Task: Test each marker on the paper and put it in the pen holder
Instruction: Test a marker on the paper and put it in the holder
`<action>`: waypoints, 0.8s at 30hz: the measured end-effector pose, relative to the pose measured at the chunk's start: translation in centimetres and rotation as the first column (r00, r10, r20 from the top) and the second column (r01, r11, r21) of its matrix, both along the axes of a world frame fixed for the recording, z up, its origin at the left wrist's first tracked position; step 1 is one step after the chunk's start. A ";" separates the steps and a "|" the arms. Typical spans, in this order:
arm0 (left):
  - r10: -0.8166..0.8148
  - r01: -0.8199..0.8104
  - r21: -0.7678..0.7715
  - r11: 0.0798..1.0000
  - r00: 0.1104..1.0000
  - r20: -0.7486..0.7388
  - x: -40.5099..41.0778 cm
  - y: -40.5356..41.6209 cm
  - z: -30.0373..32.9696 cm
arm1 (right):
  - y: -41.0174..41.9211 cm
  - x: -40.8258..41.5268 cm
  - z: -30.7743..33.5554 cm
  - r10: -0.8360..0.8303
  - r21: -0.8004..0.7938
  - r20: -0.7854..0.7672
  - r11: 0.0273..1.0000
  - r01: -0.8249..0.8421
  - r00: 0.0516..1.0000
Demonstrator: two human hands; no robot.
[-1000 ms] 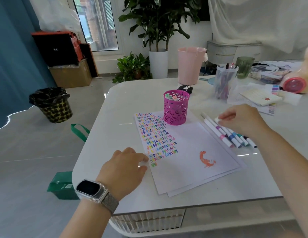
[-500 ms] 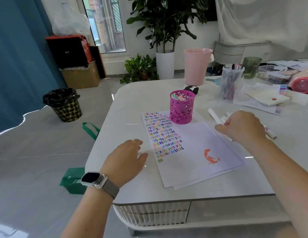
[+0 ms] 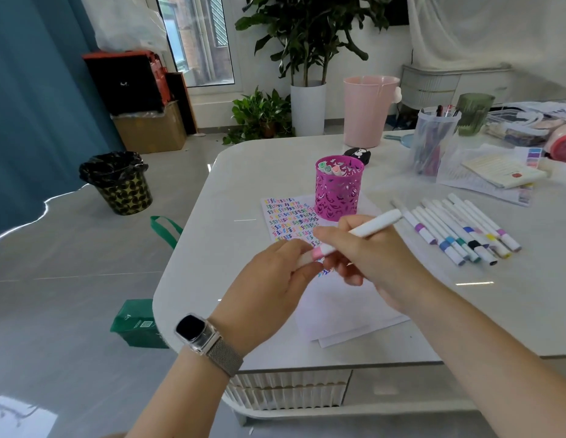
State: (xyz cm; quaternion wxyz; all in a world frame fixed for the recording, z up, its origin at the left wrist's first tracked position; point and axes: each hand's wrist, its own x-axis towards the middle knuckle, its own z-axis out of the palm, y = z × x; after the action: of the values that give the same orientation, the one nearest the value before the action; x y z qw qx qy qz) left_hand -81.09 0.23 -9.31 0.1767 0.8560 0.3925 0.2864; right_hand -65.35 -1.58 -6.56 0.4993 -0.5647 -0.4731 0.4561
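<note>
Both hands meet above the paper (image 3: pixel 338 305), each on the same marker (image 3: pixel 374 227). The right hand (image 3: pixel 367 263) curls its fingers round the white barrel, whose far end points up and right toward the loose markers. The left hand (image 3: pixel 275 279), with a watch (image 3: pixel 198 333) on its wrist, pinches the capped end just past the pink band. The marker is in the air, tilted, clear of the sheet. Behind the hands the paper shows rows of small coloured squiggles. The pink holder (image 3: pixel 338 191) stands on the paper's far edge with several markers already inside. To the right, a row of markers (image 3: pixel 458 232) lies on the table (image 3: pixel 243 172), side by side.
</note>
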 end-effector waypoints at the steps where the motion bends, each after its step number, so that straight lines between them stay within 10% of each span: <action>1: -0.009 0.009 0.031 0.999 1.000 -0.015 0.1 -0.1 0.1 | -0.1 -0.3 -0.2 0.004 -0.012 -0.038 1.000 -0.005 0.999; 12: 0.042 0.019 0.212 0.977 0.960 -0.277 1.0 -1.2 -0.1 | 0.9 -0.1 -1.0 -0.156 -0.027 -0.188 0.988 0.154 0.970; 18: 0.089 0.026 0.344 0.939 0.946 -0.313 1.9 -1.7 -0.5 | 0.8 0.0 -0.3 -0.159 -0.169 -0.828 0.985 0.032 0.538; 24: 0.026 0.052 0.242 0.969 0.952 -0.306 2.7 -2.3 -0.1 | 0.6 0.7 0.5 -0.151 -0.156 -0.824 0.987 0.038 0.546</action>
State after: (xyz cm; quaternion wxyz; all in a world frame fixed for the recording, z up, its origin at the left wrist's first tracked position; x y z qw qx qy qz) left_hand -78.42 -2.11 -9.36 0.0075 0.9079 0.3708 0.1954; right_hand -64.69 -1.02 -6.05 0.6527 -0.3348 -0.1210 0.6687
